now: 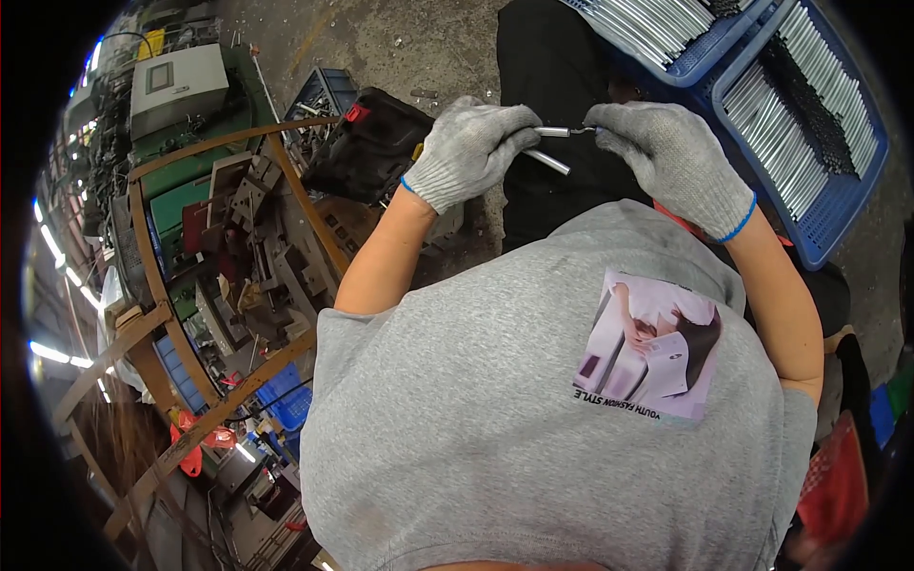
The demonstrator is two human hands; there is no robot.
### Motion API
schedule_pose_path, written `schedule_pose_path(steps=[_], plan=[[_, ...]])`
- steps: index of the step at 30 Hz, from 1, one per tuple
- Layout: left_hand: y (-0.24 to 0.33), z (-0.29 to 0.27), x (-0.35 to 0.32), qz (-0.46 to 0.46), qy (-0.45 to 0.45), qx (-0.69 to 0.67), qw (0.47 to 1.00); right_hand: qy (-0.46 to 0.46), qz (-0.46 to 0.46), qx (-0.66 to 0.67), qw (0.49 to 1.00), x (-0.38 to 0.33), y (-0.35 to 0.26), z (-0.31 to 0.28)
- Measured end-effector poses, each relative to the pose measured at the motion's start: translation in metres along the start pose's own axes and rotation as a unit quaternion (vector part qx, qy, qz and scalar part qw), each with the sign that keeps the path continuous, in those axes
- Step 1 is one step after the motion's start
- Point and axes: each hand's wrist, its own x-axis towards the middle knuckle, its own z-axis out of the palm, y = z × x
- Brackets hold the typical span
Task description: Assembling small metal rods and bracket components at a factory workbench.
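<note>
My left hand (471,147), in a grey knitted glove, is closed on two short silvery metal tubes. The upper tube (554,132) points toward my right hand, while the lower tube (549,163) slants down and to the right. My right hand (671,157), gloved alike, pinches a small thin metal piece (587,129) close to the upper tube's end. Whether that piece touches the tube or enters it, I cannot tell. Both hands are in front of my body, above dark-clad legs (547,76).
At the far right, a blue plastic crate (881,181) holds rows of silvery tubes (776,143) with dark ends. Another blue crate (681,74) of tubes adjoins it. Leftward are a black case (367,143), a wooden frame (209,143), metal blocks (252,195) and a grey cabinet (176,86).
</note>
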Motion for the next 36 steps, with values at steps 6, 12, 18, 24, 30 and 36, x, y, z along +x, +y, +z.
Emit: schedule_pose_path(steps=[6, 12, 18, 24, 30, 36], plan=[[0.003, 0.002, 0.0, 0.008, 0.004, -0.005, 1.0, -0.011, -0.01, -0.051, 0.999, 0.003, 0.0, 0.004], [0.007, 0.003, -0.001, 0.009, 0.027, 0.006, 1.0, -0.072, 0.032, -0.065, 0.995, 0.0, -0.005, 0.015], [0.01, 0.002, 0.0, 0.032, 0.055, 0.085, 0.994, -0.101, 0.076, -0.004, 0.992, 0.006, -0.008, 0.001], [0.008, 0.001, 0.001, 0.066, 0.059, 0.084, 0.993, -0.026, 0.02, 0.019, 0.999, 0.005, 0.011, 0.01], [0.007, 0.005, 0.0, 0.063, 0.081, 0.095, 0.99, -0.109, 0.094, 0.01, 0.99, 0.005, -0.012, 0.001], [0.012, -0.005, 0.004, 0.063, 0.044, 0.141, 0.987, -0.045, 0.036, 0.038, 0.998, 0.009, 0.003, -0.001]])
